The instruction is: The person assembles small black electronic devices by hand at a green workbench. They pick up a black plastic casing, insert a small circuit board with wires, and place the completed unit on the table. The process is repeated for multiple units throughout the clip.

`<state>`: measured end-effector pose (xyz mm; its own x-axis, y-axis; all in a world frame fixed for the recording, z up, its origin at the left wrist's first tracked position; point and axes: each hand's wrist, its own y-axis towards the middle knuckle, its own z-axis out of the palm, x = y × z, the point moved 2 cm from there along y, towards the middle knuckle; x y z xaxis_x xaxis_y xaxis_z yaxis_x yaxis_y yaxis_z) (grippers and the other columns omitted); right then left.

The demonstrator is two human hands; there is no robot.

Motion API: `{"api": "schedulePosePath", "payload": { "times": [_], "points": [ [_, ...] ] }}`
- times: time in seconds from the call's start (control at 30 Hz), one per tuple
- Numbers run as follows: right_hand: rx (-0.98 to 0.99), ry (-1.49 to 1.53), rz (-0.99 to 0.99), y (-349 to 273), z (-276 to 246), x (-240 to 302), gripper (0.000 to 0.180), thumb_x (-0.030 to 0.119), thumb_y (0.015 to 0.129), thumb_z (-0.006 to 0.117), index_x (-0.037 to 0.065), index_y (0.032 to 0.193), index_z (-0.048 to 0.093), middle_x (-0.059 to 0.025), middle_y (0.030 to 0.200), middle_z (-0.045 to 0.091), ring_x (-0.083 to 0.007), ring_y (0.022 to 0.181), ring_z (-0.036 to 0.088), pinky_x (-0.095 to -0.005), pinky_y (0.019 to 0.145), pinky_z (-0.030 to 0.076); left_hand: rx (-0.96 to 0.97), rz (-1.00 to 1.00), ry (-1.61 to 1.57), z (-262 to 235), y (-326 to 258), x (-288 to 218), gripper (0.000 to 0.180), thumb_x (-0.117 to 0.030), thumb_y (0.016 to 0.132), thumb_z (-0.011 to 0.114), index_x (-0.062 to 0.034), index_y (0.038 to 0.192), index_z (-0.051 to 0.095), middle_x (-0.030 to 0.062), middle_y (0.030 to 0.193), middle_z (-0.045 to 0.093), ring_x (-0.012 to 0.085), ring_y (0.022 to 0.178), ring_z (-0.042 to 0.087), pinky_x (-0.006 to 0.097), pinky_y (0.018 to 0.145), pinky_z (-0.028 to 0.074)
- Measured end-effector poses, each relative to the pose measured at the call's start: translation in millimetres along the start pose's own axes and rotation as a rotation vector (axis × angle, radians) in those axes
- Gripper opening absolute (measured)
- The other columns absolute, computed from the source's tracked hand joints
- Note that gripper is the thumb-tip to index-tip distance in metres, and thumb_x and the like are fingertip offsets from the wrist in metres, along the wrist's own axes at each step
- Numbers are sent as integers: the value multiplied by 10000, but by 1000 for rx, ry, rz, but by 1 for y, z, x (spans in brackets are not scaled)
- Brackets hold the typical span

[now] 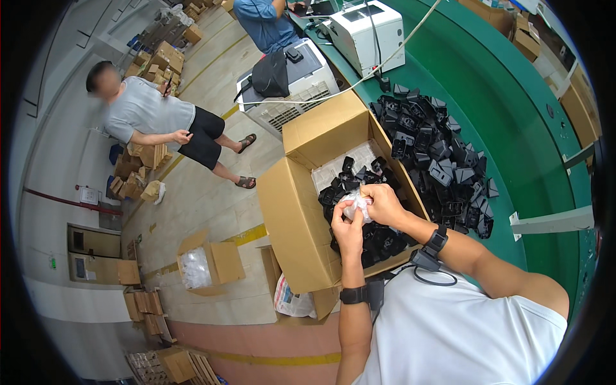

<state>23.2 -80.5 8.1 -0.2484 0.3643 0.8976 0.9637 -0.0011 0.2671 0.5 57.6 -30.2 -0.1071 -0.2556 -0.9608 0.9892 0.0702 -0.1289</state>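
Clear plastic bag (357,206) above open cardboard box (292,218), beside green table (513,128), concrete floor (205,199).

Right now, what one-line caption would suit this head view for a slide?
Both hands, left hand and right hand, pinch a small clear plastic bag above a cardboard box of black parts.

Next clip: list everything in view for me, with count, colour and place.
clear plastic bag: one, clear, pinched between both hands over the open box
open cardboard box: one, brown, holds bagged black parts
black plastic parts: a heap, black, on the green table
white machine: one, white, table's far end
white floor unit: one, black bag on top
small box: one, brown, on floor
bystanders: two, one in grey, one in blue
left hand: on bag
right hand: on bag
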Motion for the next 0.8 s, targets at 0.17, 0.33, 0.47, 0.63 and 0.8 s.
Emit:
{"api": "schedulePosePath", "payload": {
  "times": [0.17, 0.33, 0.47, 0.63, 0.8],
  "points": [
    [265, 165, 101, -4, 1, -10, 224, 26, 724, 606, 27, 634, 400, -105, 540, 405, -161, 525, 357, -361, 493, 331, -215, 257, 539, -8, 7, 16, 263, 6, 741, 726, -51, 884, 514, 46, 854, 590, 162, 782, 571, 327, 725, 488],
    [534, 211, 70, -10, 6, -15, 230, 85, 699, 681, 58, 729, 455, -36, 615, 454, -137, 586, 437, -328, 552, 394, -265, 148, 756, -12, 12, 19, 184, 40, 757, 634, -45, 857, 504, 99, 774, 575, 202, 754, 596, 373, 696, 494],
    [346, 2, 0, -11, 8, -20, 203, 133, 698, 671, 26, 685, 499, -187, 611, 538, -398, 585, 567, -432, 536, 432, 50, -288, 87, -22, 7, 25, 260, 14, 846, 595, -112, 1066, 539, 48, 1007, 623, 159, 889, 623, 316, 739, 524],
    [48, -121, -126, -15, 30, -24, 240, 98, 692, 650, 17, 607, 441, -199, 567, 482, -386, 526, 538, -435, 498, 403, 38, -270, -7, -13, -5, 23, 261, -160, 925, 683, -123, 1140, 541, 31, 1040, 613, 132, 919, 616, 328, 752, 560],
    [411, 92, 98, -2, 30, -35, 254, 82, 697, 661, 47, 629, 418, -78, 535, 438, -168, 492, 475, -355, 484, 360, -82, -247, -122, -30, -19, 22, 220, -109, 901, 709, -76, 1033, 536, 43, 1065, 572, 137, 917, 612, 308, 716, 587]
  ]
}}
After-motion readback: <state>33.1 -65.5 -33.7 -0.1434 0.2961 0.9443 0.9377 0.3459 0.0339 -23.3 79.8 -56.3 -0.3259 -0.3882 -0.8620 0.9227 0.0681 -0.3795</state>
